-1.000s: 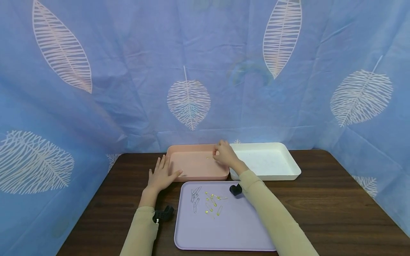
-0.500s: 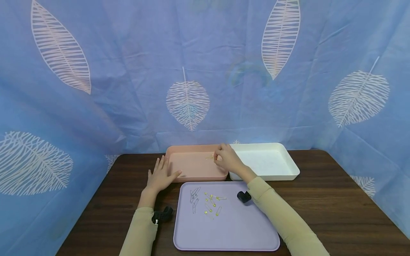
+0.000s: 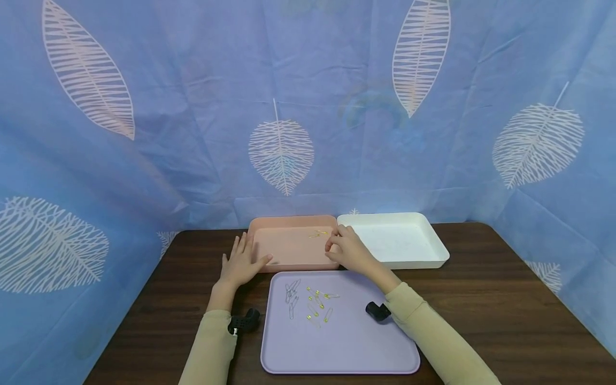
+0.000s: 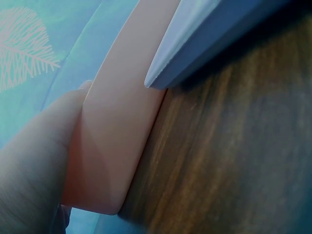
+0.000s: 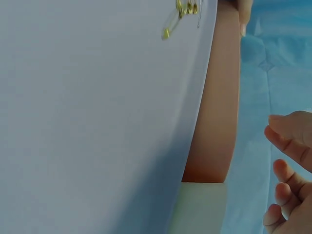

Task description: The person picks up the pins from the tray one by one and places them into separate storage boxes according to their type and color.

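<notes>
My left hand (image 3: pixel 239 266) rests at the left front corner of the pink tray (image 3: pixel 281 248), fingers spread; in the left wrist view its thumb (image 4: pixel 41 151) lies along the tray's wall. Above the pink tray's right end is my right hand (image 3: pixel 353 251), fingers loosely bent. The right wrist view shows thumb and fingertips with nothing between them. A couple of gold safety pins (image 3: pixel 321 232) lie inside the pink tray. On the lilac tray (image 3: pixel 351 342) are several gold safety pins (image 5: pixel 166 33), with silver safety pins (image 3: pixel 291 310) to their left.
A white tray (image 3: pixel 394 240) stands right beside the pink one. All three trays are on a dark wooden table (image 3: pixel 495 299). Behind it hangs a blue curtain (image 3: pixel 346 160) with white leaf prints.
The right hand has let go of a gold safety pin in the pink tray and drawn back toward the right and front. The left hand has stayed in place.
</notes>
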`<state>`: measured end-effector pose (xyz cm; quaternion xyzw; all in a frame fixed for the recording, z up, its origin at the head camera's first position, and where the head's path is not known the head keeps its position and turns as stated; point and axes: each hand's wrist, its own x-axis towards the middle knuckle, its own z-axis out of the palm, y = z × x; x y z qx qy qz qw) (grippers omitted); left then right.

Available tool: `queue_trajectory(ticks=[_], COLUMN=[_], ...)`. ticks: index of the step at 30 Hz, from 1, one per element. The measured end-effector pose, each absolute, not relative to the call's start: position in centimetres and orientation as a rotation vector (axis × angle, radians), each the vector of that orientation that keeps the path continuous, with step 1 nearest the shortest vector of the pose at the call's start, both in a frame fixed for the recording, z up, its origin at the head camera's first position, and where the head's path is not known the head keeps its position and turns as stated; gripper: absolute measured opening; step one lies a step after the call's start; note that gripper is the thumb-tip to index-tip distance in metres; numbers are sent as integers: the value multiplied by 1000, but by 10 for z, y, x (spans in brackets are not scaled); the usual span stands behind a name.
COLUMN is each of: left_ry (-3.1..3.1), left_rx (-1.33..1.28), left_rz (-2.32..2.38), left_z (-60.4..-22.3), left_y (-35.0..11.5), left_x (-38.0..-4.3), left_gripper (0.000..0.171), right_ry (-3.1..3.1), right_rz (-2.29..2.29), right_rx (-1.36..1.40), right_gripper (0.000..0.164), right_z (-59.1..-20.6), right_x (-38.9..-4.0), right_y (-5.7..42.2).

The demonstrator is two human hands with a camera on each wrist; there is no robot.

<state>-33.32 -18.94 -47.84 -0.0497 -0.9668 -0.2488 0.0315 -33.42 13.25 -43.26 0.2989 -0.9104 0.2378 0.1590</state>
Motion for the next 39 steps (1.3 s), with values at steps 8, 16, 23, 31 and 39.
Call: queue_trajectory(ticks=[8,16,23,31,39], left_ry=[-2985,-2984,-2990,-2994,-2994], left_rx=[-154,-155,-151,-156,-157], left_rz=[-766,-764,-786,-790,-789], left_z=[-477,-477,-475,-476,-476], left_y=[-189,-189,-188,-189,-189], left_x=[-332,-332,-331,-331,-332], left_gripper=[103,102,101,101,102], right_ry=[-2607,-2636,-2736,-2844,-2947], right_rz=[752,879,914,873,753], right_rx=[862,917,967,1021,1102], right_gripper=[5,7,9,10,8], right_z=[-437,-442,-447,-448,-448], right_x=[-315,-299,-292,-289,-289], right_y=[146,156,158,155,148])
